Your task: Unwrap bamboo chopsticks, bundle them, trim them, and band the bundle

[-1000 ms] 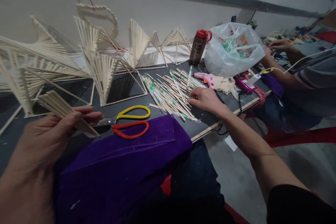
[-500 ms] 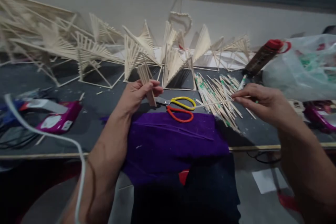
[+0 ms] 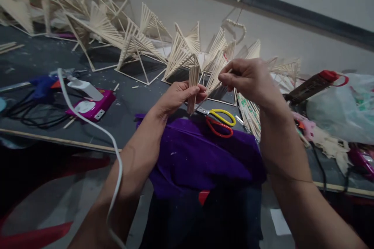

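My left hand [image 3: 181, 95] is closed around an upright bundle of thin wooden sticks [image 3: 193, 85]. Just right of it, my right hand [image 3: 248, 79] pinches a thin stick [image 3: 212, 90] that slants down toward the bundle. Scissors with one yellow and one red handle [image 3: 219, 121] lie below my hands, their blades pointing left. They rest beside a purple cloth [image 3: 201, 151] at the table's front edge. A pile of loose sticks with green marks [image 3: 249, 114] is partly hidden behind my right forearm.
Fan-shaped stick structures [image 3: 182, 52] line the back of the dark table [image 3: 125, 105]. A pink power strip [image 3: 95, 105] and white cable [image 3: 102, 126] are at left. A brown bottle with red cap [image 3: 311, 87] and a plastic bag [image 3: 344, 109] stand right.
My right hand has come from the loose stick pile over to the left, near the bundle, with a stick in its fingers. The view has turned and tilted; my left hand still grips the bundle.
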Demonstrator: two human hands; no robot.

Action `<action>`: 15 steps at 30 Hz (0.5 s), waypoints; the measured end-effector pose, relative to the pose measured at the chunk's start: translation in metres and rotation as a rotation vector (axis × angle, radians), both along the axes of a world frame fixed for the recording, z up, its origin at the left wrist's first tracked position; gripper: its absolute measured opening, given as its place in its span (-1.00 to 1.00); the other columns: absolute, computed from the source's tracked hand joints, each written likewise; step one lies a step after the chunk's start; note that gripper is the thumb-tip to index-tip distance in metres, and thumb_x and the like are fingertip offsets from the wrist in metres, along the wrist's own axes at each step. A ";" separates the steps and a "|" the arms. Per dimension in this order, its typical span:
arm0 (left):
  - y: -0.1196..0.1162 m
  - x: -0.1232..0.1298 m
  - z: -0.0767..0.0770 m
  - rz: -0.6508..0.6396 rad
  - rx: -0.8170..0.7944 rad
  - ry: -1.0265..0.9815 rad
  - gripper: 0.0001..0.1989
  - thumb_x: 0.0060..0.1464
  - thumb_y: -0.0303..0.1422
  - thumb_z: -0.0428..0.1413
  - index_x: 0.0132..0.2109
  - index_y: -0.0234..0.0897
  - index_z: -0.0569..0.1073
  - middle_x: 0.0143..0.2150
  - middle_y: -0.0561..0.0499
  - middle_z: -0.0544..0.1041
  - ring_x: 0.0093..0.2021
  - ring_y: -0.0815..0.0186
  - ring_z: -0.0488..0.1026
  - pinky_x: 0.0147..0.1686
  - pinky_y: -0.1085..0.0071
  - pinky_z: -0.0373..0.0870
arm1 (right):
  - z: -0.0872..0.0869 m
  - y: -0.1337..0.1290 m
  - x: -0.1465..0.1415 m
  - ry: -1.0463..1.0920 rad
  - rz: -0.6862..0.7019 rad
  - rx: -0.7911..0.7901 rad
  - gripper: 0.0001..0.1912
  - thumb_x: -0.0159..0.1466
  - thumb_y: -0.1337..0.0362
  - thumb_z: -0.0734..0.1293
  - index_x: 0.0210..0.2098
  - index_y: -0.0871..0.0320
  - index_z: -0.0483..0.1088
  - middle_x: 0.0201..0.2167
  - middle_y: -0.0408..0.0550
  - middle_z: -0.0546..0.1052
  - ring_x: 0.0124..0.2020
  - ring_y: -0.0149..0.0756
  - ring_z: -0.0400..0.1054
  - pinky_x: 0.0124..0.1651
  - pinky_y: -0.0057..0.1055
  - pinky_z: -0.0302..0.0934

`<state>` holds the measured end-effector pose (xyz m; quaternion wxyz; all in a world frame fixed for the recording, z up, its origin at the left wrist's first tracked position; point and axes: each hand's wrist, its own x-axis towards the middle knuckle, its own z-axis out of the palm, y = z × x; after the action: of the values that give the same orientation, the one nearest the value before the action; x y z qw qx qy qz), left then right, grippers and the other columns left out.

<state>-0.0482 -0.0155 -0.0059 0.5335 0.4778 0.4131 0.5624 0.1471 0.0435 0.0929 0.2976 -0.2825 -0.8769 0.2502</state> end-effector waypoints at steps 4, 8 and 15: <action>0.003 -0.004 -0.004 -0.028 0.007 0.025 -0.62 -0.03 -0.13 0.24 -0.21 -0.38 0.52 -0.33 -0.13 0.61 -0.28 0.20 0.57 -0.25 0.30 0.45 | -0.013 0.010 -0.021 -0.033 0.008 0.008 -0.85 0.20 0.28 0.34 -0.41 0.26 0.46 -0.65 -0.23 0.36 -0.53 -0.51 0.34 -0.43 -0.56 0.19; 0.004 -0.003 -0.006 -0.028 0.016 0.050 -0.65 0.00 -0.12 0.22 -0.27 -0.36 0.50 -0.33 -0.12 0.61 -0.30 0.23 0.55 -0.26 0.33 0.43 | -0.013 0.013 -0.024 -0.031 0.045 0.015 -0.82 0.22 0.24 0.33 -0.39 0.25 0.45 -0.65 -0.24 0.37 -0.51 -0.50 0.37 -0.39 -0.54 0.25; 0.007 0.002 -0.013 -0.001 0.018 0.109 -0.67 0.05 -0.15 0.18 -0.21 -0.37 0.51 -0.32 -0.10 0.60 -0.28 0.23 0.56 -0.24 0.32 0.45 | -0.002 0.008 -0.016 -0.049 -0.038 0.060 -0.90 0.23 0.31 0.32 -0.42 0.16 0.43 -0.63 -0.18 0.45 -0.60 -0.46 0.35 -0.52 -0.51 0.17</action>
<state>-0.0463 -0.0086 -0.0185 0.5059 0.5128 0.4364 0.5391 0.1315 0.0511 0.0911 0.2891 -0.2961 -0.8856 0.2108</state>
